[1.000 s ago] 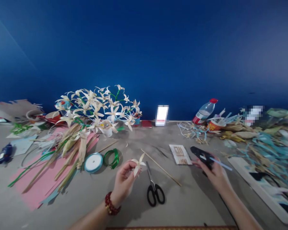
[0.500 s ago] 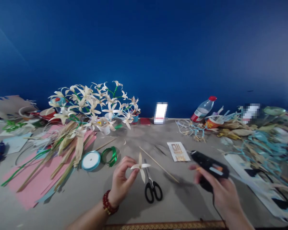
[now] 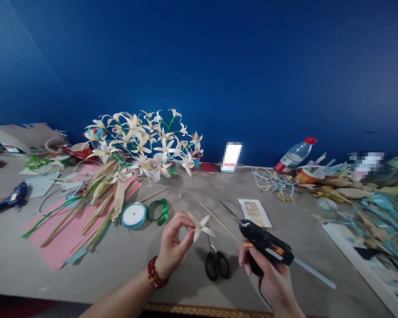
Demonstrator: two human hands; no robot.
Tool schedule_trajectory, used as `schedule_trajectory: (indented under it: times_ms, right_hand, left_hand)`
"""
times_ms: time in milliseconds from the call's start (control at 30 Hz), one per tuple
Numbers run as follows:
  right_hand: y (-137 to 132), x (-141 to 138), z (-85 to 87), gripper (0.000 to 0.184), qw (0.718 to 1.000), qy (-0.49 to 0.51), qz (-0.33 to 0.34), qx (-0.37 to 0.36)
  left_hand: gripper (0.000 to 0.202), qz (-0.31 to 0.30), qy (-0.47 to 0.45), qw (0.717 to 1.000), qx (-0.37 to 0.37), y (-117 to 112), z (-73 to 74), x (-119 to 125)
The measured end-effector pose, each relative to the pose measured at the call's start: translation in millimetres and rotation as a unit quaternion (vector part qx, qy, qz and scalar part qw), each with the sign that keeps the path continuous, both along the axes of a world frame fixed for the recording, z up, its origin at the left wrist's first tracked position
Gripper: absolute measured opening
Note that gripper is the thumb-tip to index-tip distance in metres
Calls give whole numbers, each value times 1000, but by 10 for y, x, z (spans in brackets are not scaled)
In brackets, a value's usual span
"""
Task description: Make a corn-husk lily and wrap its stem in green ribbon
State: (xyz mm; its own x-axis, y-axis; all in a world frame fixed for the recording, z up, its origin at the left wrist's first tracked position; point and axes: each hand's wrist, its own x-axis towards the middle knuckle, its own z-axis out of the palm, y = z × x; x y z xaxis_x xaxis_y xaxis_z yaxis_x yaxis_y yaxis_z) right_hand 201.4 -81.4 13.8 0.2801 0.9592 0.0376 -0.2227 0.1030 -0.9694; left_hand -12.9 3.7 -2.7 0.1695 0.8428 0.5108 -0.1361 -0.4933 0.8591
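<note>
Between the thumb and fingers of my left hand is a pale flower with several pointed petals, its centre facing up. My right hand is wrapped around the handle of a black hot glue gun. A translucent glue stick sticks out of the gun's back end, and its nozzle points left toward the flower without touching it. Black-handled scissors lie just below the flower. A thin wooden stick rests on the table behind them.
White flowers on green stems stand at the back left. Nearby are a ribbon spool, green ribbon, pink paper and a blue glue gun. To the right are a bottle, husks and a white power strip.
My right hand has brought the glue gun left, closer to the flower. The flower has tilted and turned in my left hand. The whole view has shifted slightly left.
</note>
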Motion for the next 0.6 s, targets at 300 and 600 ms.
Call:
schedule_trajectory:
  times_ms: [300, 600]
  right_hand:
    - [-78, -209, 53, 31, 987, -152, 34, -43]
    - [-2, -337, 54, 23, 960, -272, 33, 55]
  left_hand:
    - [8, 21, 8, 999, -36, -3, 53, -11]
    - [11, 41, 12, 997, -69, 9, 57, -16]
